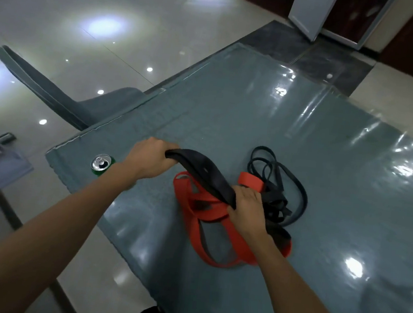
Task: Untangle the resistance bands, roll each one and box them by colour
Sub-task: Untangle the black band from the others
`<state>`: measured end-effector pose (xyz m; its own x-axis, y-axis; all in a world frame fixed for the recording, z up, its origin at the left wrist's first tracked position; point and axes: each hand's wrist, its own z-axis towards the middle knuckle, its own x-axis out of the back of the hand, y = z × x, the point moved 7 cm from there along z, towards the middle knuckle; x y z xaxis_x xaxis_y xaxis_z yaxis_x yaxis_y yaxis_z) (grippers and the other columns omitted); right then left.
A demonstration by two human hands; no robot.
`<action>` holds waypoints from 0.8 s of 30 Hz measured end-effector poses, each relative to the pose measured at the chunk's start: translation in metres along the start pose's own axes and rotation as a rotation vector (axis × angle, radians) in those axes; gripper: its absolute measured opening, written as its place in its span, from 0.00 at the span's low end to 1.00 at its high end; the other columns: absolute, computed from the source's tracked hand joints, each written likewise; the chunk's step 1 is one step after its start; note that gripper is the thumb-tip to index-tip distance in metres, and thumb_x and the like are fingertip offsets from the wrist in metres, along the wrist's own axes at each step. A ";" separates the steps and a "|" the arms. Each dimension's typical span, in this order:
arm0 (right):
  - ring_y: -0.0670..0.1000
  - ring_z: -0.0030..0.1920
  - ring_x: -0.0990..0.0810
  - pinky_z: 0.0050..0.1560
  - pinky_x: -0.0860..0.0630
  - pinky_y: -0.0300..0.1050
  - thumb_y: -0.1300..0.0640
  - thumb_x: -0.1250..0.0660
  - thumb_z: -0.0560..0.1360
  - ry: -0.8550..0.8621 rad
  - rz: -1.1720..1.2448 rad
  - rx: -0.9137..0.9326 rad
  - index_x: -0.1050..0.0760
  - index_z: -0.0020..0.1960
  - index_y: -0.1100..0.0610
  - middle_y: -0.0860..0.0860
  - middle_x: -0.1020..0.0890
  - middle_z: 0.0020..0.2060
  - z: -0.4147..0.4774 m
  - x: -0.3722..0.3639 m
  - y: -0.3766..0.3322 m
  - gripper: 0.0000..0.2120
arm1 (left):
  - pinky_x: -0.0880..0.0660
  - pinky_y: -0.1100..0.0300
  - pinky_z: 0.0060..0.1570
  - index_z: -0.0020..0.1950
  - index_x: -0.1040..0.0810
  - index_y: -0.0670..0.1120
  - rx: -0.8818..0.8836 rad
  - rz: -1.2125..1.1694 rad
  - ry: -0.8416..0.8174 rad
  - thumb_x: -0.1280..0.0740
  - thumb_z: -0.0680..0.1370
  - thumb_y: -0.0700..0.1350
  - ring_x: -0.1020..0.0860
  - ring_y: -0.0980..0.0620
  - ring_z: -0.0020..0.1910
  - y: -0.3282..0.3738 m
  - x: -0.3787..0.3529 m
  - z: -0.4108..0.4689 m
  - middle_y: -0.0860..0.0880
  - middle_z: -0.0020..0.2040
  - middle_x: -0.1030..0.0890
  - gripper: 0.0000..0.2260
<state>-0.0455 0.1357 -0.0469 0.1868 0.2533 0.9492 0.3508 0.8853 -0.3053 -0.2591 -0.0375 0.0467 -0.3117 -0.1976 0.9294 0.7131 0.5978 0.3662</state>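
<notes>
A tangle of resistance bands lies on the grey-green table. A wide black band is stretched between my hands above the pile. My left hand grips its far left end. My right hand grips its other end, low over the tangle. Under it lie wide red bands in loops. Thin black bands are knotted to the right of my right hand. No boxes are in view.
A green drink can stands near the table's left corner, just left of my left wrist. A grey chair is pushed against the left edge. A glossy tiled floor surrounds the table. The table surface reflects ceiling lights.
</notes>
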 end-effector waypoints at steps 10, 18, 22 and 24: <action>0.62 0.55 0.20 0.59 0.31 0.53 0.62 0.27 0.70 0.308 0.008 -0.297 0.22 0.60 0.59 0.57 0.18 0.53 -0.022 0.156 0.072 0.18 | 0.22 0.49 0.45 0.60 0.18 0.55 -0.296 -0.121 0.165 0.34 0.76 0.52 0.19 0.43 0.48 0.091 0.032 0.035 0.50 0.50 0.15 0.14; 0.43 0.47 0.24 0.52 0.24 0.42 0.61 0.33 0.70 0.615 0.245 -0.340 0.24 0.58 0.48 0.40 0.21 0.47 -0.058 0.267 0.089 0.19 | 0.23 0.53 0.44 0.61 0.18 0.54 -0.425 -0.312 0.149 0.33 0.74 0.49 0.19 0.48 0.44 0.155 0.026 0.067 0.49 0.47 0.15 0.16; 0.58 0.50 0.20 0.51 0.22 0.52 0.61 0.34 0.75 0.180 0.083 -0.452 0.25 0.59 0.54 0.52 0.18 0.49 -0.066 0.223 0.108 0.13 | 0.27 0.56 0.39 0.56 0.16 0.52 -0.409 -0.338 0.064 0.29 0.74 0.43 0.19 0.48 0.40 0.157 0.001 0.072 0.50 0.41 0.17 0.12; 0.56 0.50 0.20 0.50 0.24 0.49 0.63 0.34 0.76 0.198 0.120 -0.485 0.23 0.59 0.55 0.51 0.18 0.49 -0.080 0.211 0.118 0.12 | 0.25 0.56 0.41 0.56 0.16 0.53 -0.450 -0.276 -0.023 0.28 0.74 0.43 0.19 0.51 0.41 0.156 -0.019 0.065 0.52 0.43 0.16 0.12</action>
<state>0.1088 0.2626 0.1114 0.4049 0.2216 0.8871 0.6910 0.5612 -0.4556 -0.1826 0.1106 0.0830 -0.5357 -0.2805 0.7965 0.8003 0.1323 0.5848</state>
